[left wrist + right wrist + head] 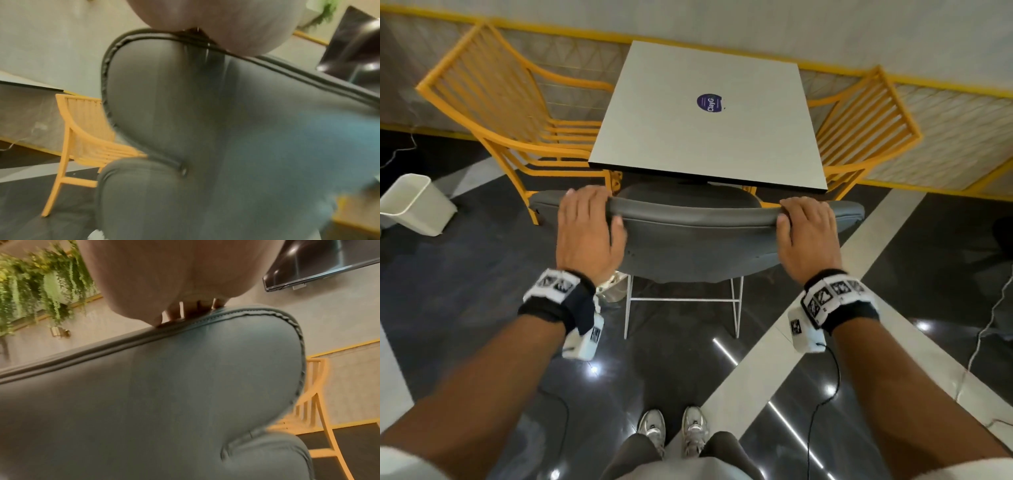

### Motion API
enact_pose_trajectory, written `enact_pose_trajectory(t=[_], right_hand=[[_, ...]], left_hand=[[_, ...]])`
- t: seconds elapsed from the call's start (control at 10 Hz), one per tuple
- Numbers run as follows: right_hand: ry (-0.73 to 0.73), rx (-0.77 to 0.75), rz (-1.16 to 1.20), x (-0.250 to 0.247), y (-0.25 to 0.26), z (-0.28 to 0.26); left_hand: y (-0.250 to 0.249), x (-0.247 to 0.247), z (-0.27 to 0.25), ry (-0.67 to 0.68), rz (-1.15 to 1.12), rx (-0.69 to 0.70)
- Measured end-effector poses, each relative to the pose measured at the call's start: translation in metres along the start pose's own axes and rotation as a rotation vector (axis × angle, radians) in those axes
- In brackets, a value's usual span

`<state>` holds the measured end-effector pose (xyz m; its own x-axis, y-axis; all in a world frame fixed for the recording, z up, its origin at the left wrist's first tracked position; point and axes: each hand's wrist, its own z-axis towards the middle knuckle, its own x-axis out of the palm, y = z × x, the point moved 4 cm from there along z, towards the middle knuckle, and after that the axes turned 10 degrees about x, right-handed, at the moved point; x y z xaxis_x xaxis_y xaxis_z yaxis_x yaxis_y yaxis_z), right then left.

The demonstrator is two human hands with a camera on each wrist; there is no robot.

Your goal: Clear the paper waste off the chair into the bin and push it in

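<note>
A grey padded chair (698, 236) on white wire legs stands in front of me, its seat tucked under the near edge of the white square table (705, 130). My left hand (589, 222) grips the top of the backrest near its left end, fingers curled over the rim and thumb on the back face. My right hand (804, 226) grips the top rim near the right end the same way. Both wrist views show the chair's back (205, 129) (185, 394) close up. A white bin (414, 205) stands on the floor at the far left. No paper shows on the chair; most of its seat is hidden.
Yellow slatted chairs stand at the table's left (500, 113) and right (866, 130) sides. A yellow-edged low wall (945, 130) runs behind. Cables (983, 335) trail over the dark glossy floor on the right. My shoes (674, 431) are just behind the grey chair.
</note>
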<state>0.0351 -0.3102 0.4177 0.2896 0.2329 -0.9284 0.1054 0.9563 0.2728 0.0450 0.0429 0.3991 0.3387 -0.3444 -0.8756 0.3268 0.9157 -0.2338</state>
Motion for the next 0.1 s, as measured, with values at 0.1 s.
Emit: enact_pose_trajectory(t=[0.1], right_hand=[[0.109,0.047,0.149,0.0098,-0.0027,-0.0582]], left_hand=[[0.0055,0.0236,-0.0887,0.178,0.006,-0.062]])
